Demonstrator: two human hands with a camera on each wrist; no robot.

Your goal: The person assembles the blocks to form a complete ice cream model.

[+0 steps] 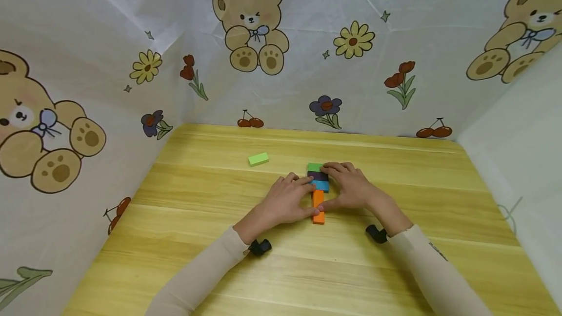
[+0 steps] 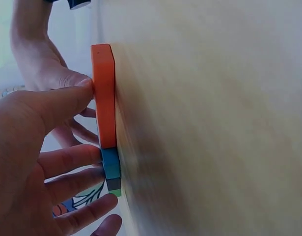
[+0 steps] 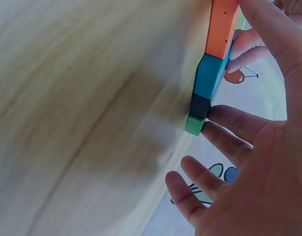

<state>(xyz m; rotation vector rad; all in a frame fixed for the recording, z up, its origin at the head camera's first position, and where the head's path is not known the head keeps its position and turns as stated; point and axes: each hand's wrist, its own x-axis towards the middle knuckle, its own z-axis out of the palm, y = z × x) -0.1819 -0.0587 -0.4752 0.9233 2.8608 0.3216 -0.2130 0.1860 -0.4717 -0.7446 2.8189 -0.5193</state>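
Observation:
On the wooden table, a green block [image 1: 313, 166], a dark block [image 1: 318, 176] and a blue block [image 1: 322, 186] lie crosswise against one another. An orange block [image 1: 318, 200] extends lengthwise from the blue one towards the person. From the left side, my left hand [image 1: 286, 201] rests its thumb on the orange block and its fingertips by the blue and dark blocks. Opposite it, my right hand [image 1: 353, 187] has its thumb at the orange block; in the right wrist view, its fingertips touch the dark and green blocks [image 3: 195, 125]. Both hands' fingers are spread and only slightly bent.
A light green block [image 1: 258, 159] lies apart, to the back left of the row. Cloth printed with bears and flowers [image 1: 294, 87] borders the table [image 1: 290, 272] at the back and left; a white wall [image 1: 522, 160] stands at the right. Black devices [image 1: 260, 247] sit at both wrists.

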